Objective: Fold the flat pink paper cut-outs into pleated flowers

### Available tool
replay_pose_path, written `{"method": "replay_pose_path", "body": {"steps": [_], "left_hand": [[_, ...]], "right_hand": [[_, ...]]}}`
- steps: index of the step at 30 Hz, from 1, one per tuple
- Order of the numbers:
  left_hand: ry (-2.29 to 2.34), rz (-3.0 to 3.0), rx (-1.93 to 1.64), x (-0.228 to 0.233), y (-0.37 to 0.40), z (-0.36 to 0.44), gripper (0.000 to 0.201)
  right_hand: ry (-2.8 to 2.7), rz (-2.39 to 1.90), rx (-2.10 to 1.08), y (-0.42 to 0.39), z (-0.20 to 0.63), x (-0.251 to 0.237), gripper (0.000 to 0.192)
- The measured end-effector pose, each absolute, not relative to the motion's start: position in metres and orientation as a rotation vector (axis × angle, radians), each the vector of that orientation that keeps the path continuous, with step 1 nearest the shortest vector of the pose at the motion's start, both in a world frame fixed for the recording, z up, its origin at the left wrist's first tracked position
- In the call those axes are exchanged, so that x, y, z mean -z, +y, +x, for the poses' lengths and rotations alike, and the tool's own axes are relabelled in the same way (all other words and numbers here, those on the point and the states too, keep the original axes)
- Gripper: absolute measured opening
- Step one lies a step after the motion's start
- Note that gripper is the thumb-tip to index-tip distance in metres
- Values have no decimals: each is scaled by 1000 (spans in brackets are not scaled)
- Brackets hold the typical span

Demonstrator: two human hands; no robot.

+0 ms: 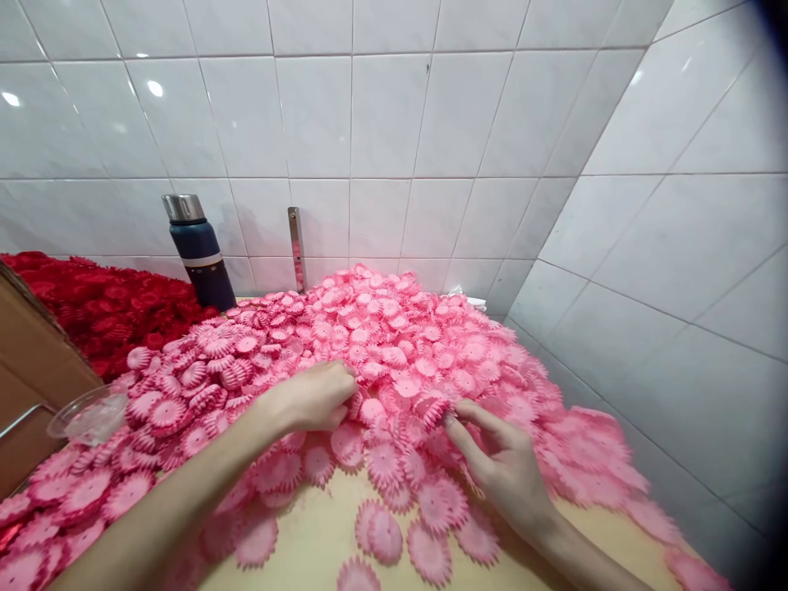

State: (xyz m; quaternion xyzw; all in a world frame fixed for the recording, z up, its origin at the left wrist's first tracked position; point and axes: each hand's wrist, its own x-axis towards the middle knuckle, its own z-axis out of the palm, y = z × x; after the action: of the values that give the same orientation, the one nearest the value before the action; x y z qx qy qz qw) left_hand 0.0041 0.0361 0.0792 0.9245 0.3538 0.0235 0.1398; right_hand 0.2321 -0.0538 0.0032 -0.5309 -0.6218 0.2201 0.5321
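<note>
Loose pink petal discs (385, 533) lie flat and scattered on the bare tan tabletop (313, 542) at the near edge, some overlapping and some apart. Just beyond them both bare forearms reach in.

Coming from the lower left, the left hand (317, 398) rests knuckles up on the front slope of the big pink heap (394, 345). Its fingers are curled down into the discs, and whether they actually grip any of them cannot be told, since the fingertips are buried. Coming from the lower right, the right hand (501, 464) has its thumb and forefinger drawn together on a folded pink disc (432, 408) at the foot of the heap, while the other fingers are loosely bent beneath. The two hands are near each other, with a patch of discs between them.

Behind the hands the pink heap rises and spreads back to the white tiled wall (382, 123) and rightward into the corner. To the left, well apart from the hands, a clear plastic dish (86, 414) sits at the edge of the pink pile beside a brown cardboard box (30, 369). Further back on the left lies a heap of red discs (98, 304), and a dark blue flask (198, 250) with a steel cap stands upright against the wall between the red and pink heaps. A narrow metal strip (297, 246) stands against the tiles just right of it.
</note>
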Motion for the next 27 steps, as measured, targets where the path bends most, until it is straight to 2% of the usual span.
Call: {"method": "replay_pose_path", "body": {"steps": [7,11,13,20,23,27], "left_hand": [[1165,2587,-66,-130,36,-28,8],[1847,2792,-69,-142,41,-52,9],[1935,2868,-143,-141,40,-55,14],[668,2683,-370,-116,15,-2,32],[420,2678,-527,-95,9,22,47],[301,2662,-641,-81,5,34,41]], "right_hand": [[-1491,-1260,-537,-55,231,-6,19],[-1498,-1251,-562,-55,230,-6,19],[-1512,-1231,-584,-55,229,-6,19],[-1582,-1126,-592,-58,226,-7,12],[-1620,-1054,-598,-60,224,-6,8],[-1623,-1023,-627,-62,224,-7,10]]}}
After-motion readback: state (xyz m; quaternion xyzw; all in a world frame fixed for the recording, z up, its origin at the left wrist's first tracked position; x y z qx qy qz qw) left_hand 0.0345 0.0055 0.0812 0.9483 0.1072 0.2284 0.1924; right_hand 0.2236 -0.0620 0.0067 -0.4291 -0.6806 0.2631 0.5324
